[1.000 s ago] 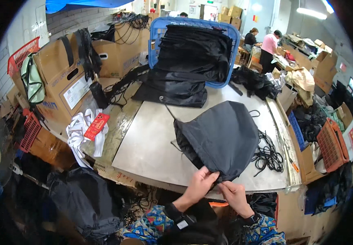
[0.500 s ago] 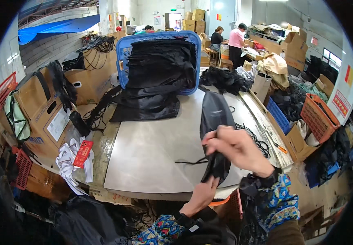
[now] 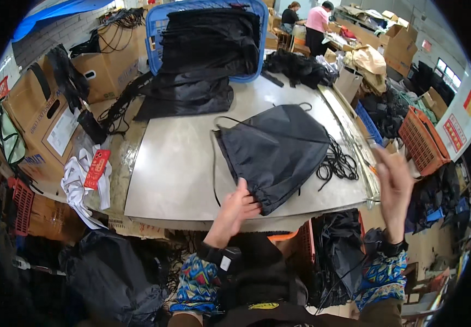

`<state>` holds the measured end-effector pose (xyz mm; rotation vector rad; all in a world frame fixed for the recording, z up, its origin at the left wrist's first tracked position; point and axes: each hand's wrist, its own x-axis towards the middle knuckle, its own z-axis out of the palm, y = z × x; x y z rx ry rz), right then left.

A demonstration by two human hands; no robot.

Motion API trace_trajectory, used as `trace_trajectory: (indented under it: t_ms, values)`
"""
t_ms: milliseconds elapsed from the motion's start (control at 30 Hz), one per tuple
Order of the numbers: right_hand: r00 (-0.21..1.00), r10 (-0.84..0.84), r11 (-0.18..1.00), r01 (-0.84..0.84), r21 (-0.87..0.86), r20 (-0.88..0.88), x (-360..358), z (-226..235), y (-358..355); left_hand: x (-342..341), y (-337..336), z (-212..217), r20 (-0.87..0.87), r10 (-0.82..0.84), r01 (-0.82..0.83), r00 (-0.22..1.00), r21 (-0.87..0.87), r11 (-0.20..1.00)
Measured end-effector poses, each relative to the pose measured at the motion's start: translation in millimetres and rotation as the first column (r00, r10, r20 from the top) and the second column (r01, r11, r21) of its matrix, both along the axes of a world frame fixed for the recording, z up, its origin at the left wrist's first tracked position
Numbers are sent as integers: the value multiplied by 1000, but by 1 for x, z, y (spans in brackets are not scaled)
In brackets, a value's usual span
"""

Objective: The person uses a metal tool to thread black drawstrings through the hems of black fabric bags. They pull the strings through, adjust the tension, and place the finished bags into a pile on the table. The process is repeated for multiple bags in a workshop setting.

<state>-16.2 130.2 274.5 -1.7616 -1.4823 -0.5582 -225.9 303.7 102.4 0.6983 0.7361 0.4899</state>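
A black drawstring bag (image 3: 279,144) lies spread flat on the pale tabletop (image 3: 164,180), its gathered edge toward my left hand. Loose cord loops lie over and beside it. My left hand (image 3: 231,213) grips the bag's near edge, thumb on top of the cloth. Out past the table's right side, my right hand (image 3: 394,188) is raised, apart from the bag, fingers stretched and nothing in it. Next to the bag's right side is a tangle of black cords (image 3: 340,163).
At the back, a blue basket (image 3: 151,41) holds stacked black bags that spill onto the table. Cardboard boxes (image 3: 47,122) and white straps (image 3: 77,180) with a red card (image 3: 97,169) are on the left. An orange crate (image 3: 422,140) stands right. Two people work farther back.
The bag, earlier folded narrow and upright between my hands, now lies spread on the table. My right hand has let go and moved right; my left has shifted left and farther onto the table.
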Motion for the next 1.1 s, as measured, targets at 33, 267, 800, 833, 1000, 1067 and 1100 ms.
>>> trace_trajectory:
  t_ms: [33,267,800,833,1000,1067,1100]
  values:
    - [982,78,991,-96,-98,-169,-6,-6,-1,-13,8,-17,-414,24,192,910,471,861]
    - [886,394,855,-451,-256,-245,-49,-52,11,1,-33,56,128,437,-111,890,992,-64]
    - [982,187,849,-158,-504,7,-71,-155,79,-49,130,-16,-215,832,639,512,743,-200]
    - [985,169,826,-131,-548,21,-68,-167,84,-42,139,-23,-233,823,683,518,692,-234]
    - [982,188,841,-147,-520,28,-38,-185,82,-85,185,-35,-391,766,524,510,848,84]
    - [979,202,846,-194,-497,-38,-41,-186,86,-79,166,-19,-471,708,518,526,838,173]
    - [973,220,853,-226,-471,-69,-45,-186,92,-72,157,-14,-368,749,520,550,853,38]
